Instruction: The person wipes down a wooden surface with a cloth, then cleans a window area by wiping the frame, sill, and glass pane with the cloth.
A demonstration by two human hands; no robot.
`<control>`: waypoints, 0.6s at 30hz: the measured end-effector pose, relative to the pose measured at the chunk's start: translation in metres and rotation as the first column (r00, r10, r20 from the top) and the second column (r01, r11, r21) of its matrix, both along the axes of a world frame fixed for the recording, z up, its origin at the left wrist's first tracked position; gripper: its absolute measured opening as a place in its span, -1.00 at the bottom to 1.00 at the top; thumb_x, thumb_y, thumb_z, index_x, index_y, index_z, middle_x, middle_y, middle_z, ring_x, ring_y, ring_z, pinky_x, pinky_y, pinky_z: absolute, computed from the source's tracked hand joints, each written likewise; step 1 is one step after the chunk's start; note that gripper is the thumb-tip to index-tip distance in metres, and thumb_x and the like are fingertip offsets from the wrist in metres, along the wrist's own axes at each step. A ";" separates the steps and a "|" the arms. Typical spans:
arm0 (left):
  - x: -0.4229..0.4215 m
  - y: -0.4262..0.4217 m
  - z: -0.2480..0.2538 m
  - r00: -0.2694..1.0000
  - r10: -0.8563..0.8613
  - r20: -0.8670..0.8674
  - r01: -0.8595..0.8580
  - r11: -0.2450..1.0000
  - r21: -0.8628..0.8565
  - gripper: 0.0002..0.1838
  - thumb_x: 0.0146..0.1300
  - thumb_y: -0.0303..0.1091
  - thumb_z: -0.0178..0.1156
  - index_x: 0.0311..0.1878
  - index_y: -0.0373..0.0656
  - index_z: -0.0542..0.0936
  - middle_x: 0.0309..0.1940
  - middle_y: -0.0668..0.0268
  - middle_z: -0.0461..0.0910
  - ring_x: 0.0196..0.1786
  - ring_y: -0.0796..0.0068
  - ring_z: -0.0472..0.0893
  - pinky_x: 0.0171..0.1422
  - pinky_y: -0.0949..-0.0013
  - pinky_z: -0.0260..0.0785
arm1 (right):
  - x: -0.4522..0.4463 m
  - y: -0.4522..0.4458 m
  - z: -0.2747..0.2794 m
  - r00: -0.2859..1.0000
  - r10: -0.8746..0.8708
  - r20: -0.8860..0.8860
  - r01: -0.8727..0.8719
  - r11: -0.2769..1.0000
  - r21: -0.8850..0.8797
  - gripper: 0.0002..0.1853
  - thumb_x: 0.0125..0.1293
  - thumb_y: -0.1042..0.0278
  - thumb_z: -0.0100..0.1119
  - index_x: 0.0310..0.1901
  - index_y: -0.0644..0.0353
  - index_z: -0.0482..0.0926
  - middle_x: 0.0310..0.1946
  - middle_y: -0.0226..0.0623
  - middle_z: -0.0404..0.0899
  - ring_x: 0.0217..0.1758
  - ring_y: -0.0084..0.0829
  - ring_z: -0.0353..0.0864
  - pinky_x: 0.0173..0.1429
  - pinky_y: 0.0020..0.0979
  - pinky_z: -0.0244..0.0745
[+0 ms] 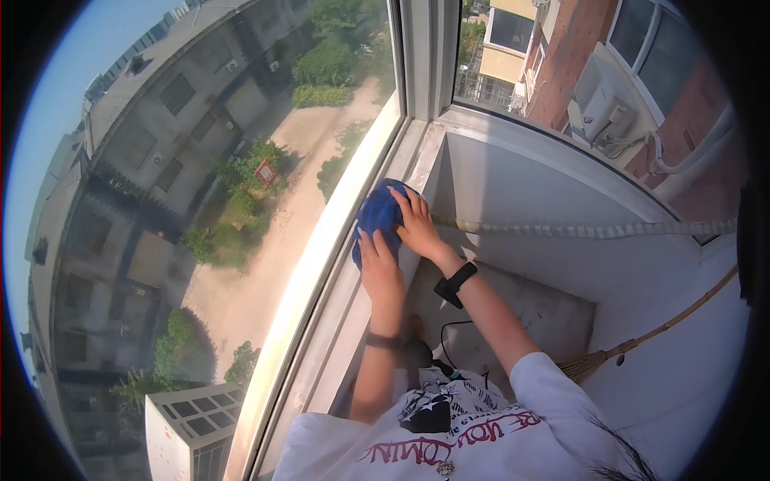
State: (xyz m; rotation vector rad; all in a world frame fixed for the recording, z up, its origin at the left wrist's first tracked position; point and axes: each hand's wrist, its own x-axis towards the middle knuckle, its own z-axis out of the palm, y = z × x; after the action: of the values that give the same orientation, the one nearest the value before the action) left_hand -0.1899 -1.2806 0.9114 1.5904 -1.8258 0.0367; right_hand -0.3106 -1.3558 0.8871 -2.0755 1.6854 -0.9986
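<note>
A crumpled blue cloth (380,210) lies on the white window sill (340,298), close against the frame of the large window. My left hand (380,268) rests on the lower part of the cloth, its fingers pressed onto it. On the cloth's upper right side is my right hand (416,223), with its fingers bent over the fabric. The two hands are close together but apart. Both palms are turned down, and the part of the cloth under them is hidden.
A ribbed white hose (593,231) crosses the corner right of my hands. A straw broom (609,353) leans at the right. The window frame's corner post (423,56) stands ahead. Outside, an air-conditioner unit (192,429) is at the lower left.
</note>
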 end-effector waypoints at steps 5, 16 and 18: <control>-0.052 -0.075 0.000 0.997 -0.058 -0.045 0.060 0.997 0.038 -0.45 0.14 -0.64 0.06 0.26 -0.29 0.31 0.28 -0.24 0.31 0.28 -0.17 0.41 0.28 0.09 0.38 | -0.057 -0.067 -0.002 0.996 -0.079 -0.036 0.076 0.994 -0.078 -0.18 0.10 0.38 0.31 0.41 -0.04 0.16 0.34 0.05 0.09 0.39 0.15 0.09 0.46 0.03 0.03; -0.125 -0.201 0.004 0.988 -0.125 -0.087 0.134 0.985 0.107 -0.39 0.00 -0.71 0.09 0.23 -0.30 0.34 0.24 -0.16 0.38 0.26 -0.14 0.43 0.28 0.11 0.37 | -0.137 -0.177 -0.020 0.987 -0.158 -0.001 0.156 0.976 -0.154 -0.21 0.06 0.39 0.36 0.37 -0.04 0.24 0.26 0.02 0.17 0.30 0.11 0.16 0.39 0.02 0.07; -0.134 -0.209 0.006 0.988 -0.106 -0.116 0.118 0.988 0.099 -0.38 -0.03 -0.71 0.12 0.21 -0.29 0.36 0.22 -0.14 0.41 0.25 -0.12 0.44 0.27 0.11 0.38 | -0.151 -0.184 -0.023 0.996 -0.069 0.048 0.077 0.977 -0.198 -0.22 0.07 0.38 0.36 0.37 -0.03 0.26 0.23 0.02 0.21 0.28 0.09 0.17 0.39 0.01 0.08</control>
State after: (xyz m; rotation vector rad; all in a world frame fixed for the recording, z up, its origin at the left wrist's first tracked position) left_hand -0.3235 -1.4898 0.9171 1.5267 -1.8537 -0.1984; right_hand -0.4618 -1.5398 0.8646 -2.1104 1.7151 -1.2724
